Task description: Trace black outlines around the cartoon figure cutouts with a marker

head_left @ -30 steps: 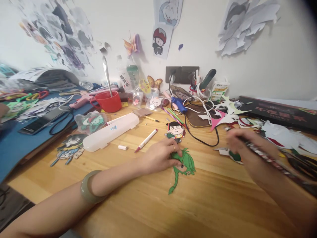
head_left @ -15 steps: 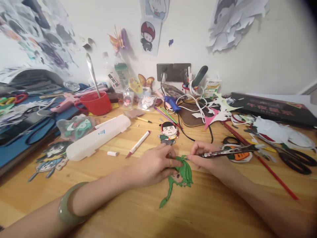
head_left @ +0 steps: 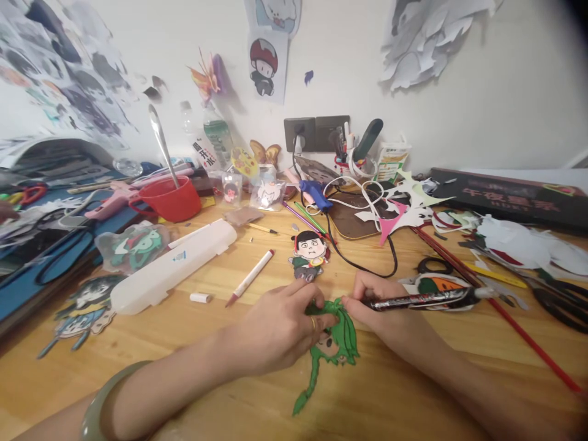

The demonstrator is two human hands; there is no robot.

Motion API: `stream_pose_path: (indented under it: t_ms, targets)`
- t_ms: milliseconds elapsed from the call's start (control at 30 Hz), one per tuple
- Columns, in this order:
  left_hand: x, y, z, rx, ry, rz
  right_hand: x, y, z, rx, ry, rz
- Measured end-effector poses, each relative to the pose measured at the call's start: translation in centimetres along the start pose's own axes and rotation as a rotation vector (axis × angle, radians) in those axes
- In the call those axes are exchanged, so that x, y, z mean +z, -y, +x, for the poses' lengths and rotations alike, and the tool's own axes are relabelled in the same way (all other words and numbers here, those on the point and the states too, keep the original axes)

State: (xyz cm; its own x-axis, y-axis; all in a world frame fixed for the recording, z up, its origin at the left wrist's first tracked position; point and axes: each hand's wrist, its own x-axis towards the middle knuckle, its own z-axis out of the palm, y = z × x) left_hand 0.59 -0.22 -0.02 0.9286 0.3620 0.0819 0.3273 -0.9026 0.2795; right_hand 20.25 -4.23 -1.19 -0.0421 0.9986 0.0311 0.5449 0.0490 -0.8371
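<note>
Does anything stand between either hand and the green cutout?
Nothing visible does: the left hand rests on the green cutout, and the right hand, holding a dark pen, has its fingertips at the top edge. The black-haired cutout lies beyond, not between.

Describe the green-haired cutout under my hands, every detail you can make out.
The green-haired cutout looks like thin paper or card, lying roughly flat on the wooden table. Its vivid green hair has dark strand lines, and a narrow braid runs down toward you, ending in a leaf-shaped tip. Part of a face with a dark eye shows; the rest is hidden. The left hand covers its left side, fingers on it. The right hand, holding a dark pen, has its fingertips at the top edge.
</note>
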Motion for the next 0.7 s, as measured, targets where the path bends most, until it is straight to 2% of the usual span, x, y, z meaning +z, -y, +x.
stream_pose_path:
  t_ms: [700]
  targets:
    - [-0.21, -0.17, 0.07, -0.034, 0.044, -0.004, 0.10, -0.13, -0.05, -0.042, -0.008, -0.062]
